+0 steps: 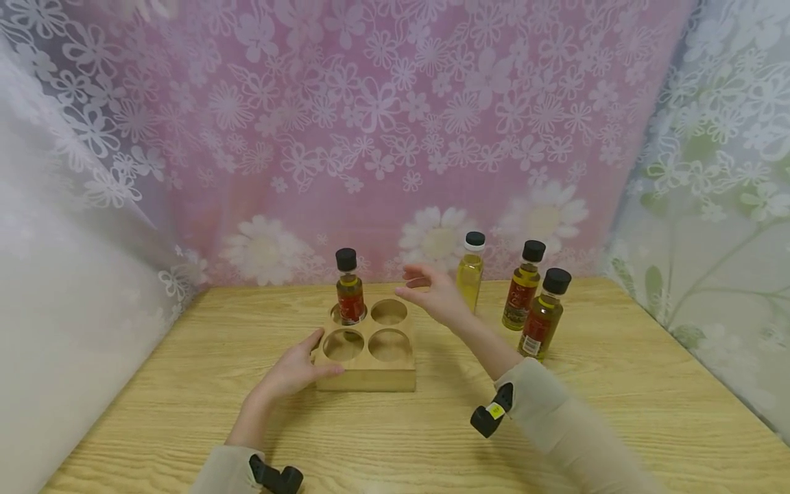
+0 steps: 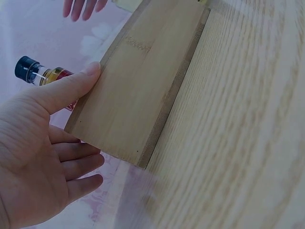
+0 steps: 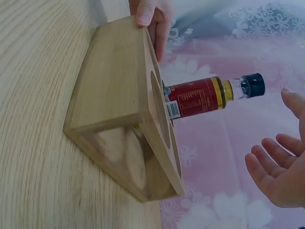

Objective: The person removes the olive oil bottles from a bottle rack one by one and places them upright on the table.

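Observation:
A wooden bottle holder (image 1: 365,379) with round holes sits on the table. An oil bottle (image 1: 352,296) with a red label and black cap stands in its back-left hole, leaning slightly. My left hand (image 1: 295,370) holds the holder's front-left corner; its thumb (image 2: 78,85) lies on the top edge and the fingers are along the left side. My right hand (image 1: 437,296) is in the air beyond the holder's back-right hole, fingers loosely spread and holding nothing. In the right wrist view, the right hand (image 3: 281,164) is apart from the bottle's cap (image 3: 252,86).
To the right stand a clear bottle of yellow oil (image 1: 469,278), partly behind my right hand, and two red-labelled oil bottles (image 1: 520,298) (image 1: 540,328). A flowered pink curtain (image 1: 382,171) hangs behind the table (image 1: 382,439); pale curtains hang at both sides.

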A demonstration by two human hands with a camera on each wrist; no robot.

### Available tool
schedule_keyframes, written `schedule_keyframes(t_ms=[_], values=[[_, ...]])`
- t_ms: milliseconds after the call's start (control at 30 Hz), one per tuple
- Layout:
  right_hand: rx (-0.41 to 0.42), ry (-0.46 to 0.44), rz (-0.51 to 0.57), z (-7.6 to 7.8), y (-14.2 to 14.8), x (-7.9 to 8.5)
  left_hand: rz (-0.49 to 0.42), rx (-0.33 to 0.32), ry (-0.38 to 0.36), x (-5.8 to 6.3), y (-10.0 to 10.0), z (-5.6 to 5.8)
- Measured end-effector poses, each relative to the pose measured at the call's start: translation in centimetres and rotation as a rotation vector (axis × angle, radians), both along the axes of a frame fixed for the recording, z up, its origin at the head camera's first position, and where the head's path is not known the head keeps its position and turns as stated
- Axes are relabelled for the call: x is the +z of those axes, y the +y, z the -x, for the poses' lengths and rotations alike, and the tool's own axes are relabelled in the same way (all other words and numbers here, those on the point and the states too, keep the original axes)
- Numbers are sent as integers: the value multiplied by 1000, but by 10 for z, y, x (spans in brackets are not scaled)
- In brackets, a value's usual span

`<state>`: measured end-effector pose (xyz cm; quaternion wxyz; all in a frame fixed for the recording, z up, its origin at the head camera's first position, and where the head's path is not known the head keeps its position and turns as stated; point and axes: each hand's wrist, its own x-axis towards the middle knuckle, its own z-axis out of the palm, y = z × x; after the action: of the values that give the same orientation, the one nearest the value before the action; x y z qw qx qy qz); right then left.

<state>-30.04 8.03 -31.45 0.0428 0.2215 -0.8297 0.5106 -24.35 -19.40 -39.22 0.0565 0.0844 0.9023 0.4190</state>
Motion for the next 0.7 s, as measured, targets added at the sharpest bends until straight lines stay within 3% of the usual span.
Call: schedule_keyframes(t_ms=[300,700], values=[[-33,17,-47,20,-36,-11,-12,1,-2,-3,0,2],[1,-44,-55,26,-70,-13,-1,-1,4,-4,-1,3]])
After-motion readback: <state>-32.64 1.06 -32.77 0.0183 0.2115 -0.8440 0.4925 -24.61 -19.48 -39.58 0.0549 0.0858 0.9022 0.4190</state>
